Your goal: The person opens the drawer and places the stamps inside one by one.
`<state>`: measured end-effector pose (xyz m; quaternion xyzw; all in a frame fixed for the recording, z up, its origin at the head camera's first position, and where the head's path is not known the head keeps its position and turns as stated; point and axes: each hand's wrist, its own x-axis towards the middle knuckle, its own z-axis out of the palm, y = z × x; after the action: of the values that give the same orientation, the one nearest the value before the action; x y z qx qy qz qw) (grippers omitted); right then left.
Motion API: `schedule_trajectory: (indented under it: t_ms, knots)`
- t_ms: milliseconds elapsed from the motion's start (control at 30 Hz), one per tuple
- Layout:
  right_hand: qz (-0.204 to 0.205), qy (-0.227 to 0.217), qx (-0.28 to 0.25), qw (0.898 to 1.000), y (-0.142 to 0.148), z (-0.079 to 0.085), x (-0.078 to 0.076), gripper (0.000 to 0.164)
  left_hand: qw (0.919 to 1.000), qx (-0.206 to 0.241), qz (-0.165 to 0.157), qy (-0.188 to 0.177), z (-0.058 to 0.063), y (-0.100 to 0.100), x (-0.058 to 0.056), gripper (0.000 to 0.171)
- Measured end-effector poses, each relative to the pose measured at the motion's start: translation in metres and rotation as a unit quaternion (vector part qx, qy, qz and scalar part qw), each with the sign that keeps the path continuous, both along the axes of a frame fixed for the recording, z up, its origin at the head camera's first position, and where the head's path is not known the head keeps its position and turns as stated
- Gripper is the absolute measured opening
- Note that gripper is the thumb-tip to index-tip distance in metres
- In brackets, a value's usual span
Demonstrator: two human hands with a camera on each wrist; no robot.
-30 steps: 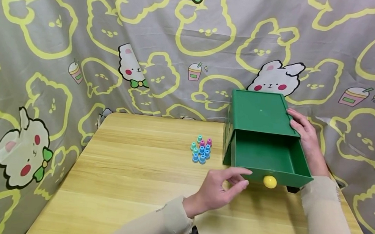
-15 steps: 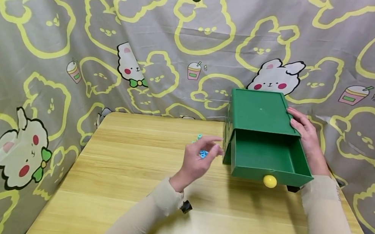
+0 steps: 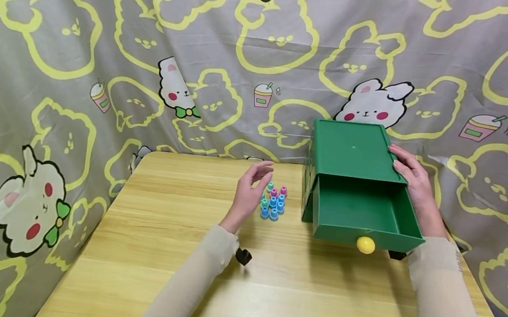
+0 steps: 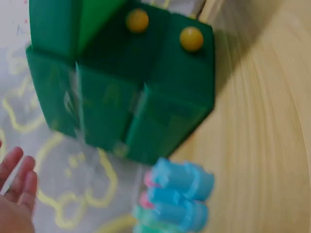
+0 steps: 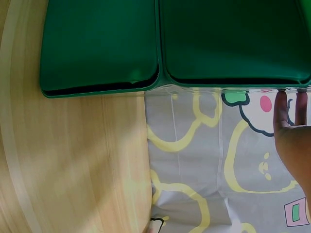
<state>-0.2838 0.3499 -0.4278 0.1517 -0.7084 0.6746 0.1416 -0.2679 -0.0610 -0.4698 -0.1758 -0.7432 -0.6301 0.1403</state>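
Left hand [image 3: 248, 194], fingers relaxed, partly hid the small plastic pieces [image 3: 273, 202] on the counter [image 3: 156, 251]; contact could not be judged. Left-wrist view was blurred. Right hand [image 3: 414, 183], fingers straight, rested against the green cabinet [image 3: 352, 148]. Wood grain showed between pieces and cabinet. Upper drawer [image 3: 336, 234] stood pulled out, its knob [image 3: 365, 245] round, yellow.

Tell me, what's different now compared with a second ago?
The left hand has moved leftward and farther from the person, from near the front of the open drawer to beside the small colored pieces; no grip or release shows. The right hand stayed against the green cabinet, the drawer stayed out, and the visible pieces stayed put.
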Motion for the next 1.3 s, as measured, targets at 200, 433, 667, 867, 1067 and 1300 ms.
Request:
schedule_trajectory:
  t_ms: [200, 433, 667, 867, 1067, 1300]
  knots:
    - [-0.010, 0.001, 0.020, 1.000, -0.001, -0.002, -0.001, 0.041, 0.9951, 0.010, 0.009, -0.098, -0.034, -0.013, -0.023, 0.037]
    - [0.003, -0.004, 0.000, 1.000, -0.002, 0.000, 0.000, 0.041, 0.9884, -0.021, 0.013, -0.150, -0.051, -0.017, -0.026, 0.035]
    - [0.004, -0.004, -0.003, 1.000, -0.002, 0.002, 0.000, 0.041, 0.9823, -0.027, 0.007, -0.185, -0.060, -0.018, -0.028, 0.039]
    - [0.006, -0.004, -0.007, 1.000, -0.002, 0.002, 0.000, 0.041, 0.9743, -0.024, -0.015, -0.224, -0.068, -0.023, -0.027, 0.041]
    - [0.001, -0.006, -0.001, 1.000, -0.002, 0.002, 0.001, 0.041, 0.9713, -0.030, -0.041, -0.232, -0.070, -0.026, -0.026, 0.042]
    - [-0.001, -0.010, 0.003, 1.000, -0.001, 0.001, 0.002, 0.042, 0.9687, -0.051, -0.042, -0.239, -0.075, -0.026, -0.026, 0.043]
